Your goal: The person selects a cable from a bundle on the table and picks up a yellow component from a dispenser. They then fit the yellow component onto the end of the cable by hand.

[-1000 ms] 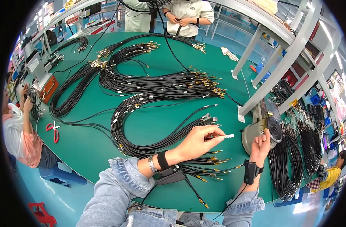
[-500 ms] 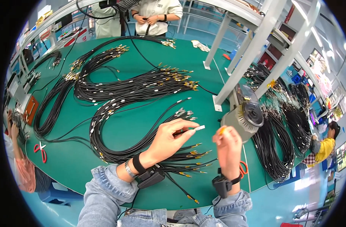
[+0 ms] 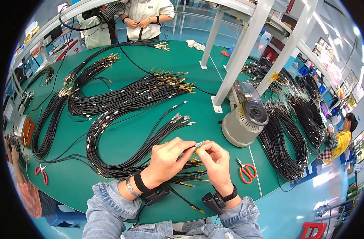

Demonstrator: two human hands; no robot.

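Note:
My left hand (image 3: pixel 166 160) pinches a black cable close to its end. The cable's pale silvery tip (image 3: pixel 200 143) sticks out past the fingers. My right hand (image 3: pixel 215 162) is closed at that tip, thumb and forefinger pressed together, and a small yellow piece (image 3: pixel 197 151) shows at its fingertips. Whether the yellow piece is on the cable end is hidden by the fingers. Beneath the hands lies a curved bundle of black cables (image 3: pixel 95 147), with yellow and silvery ends. Orange-handled scissors or cutters (image 3: pixel 247 173) rest right of my right hand.
A grey machine with a round black top (image 3: pixel 245 123) stands beyond my right hand, near a white metal post (image 3: pixel 245 51). More cable bundles (image 3: pixel 122 97) cover the green table (image 3: pixel 122 139). Red-handled scissors (image 3: pixel 42 173) lie left. People (image 3: pixel 148 18) stand across the table.
My right hand has moved left and in to meet the cable end at my left hand. The view has shifted, and the orange-handled tool now shows fully.

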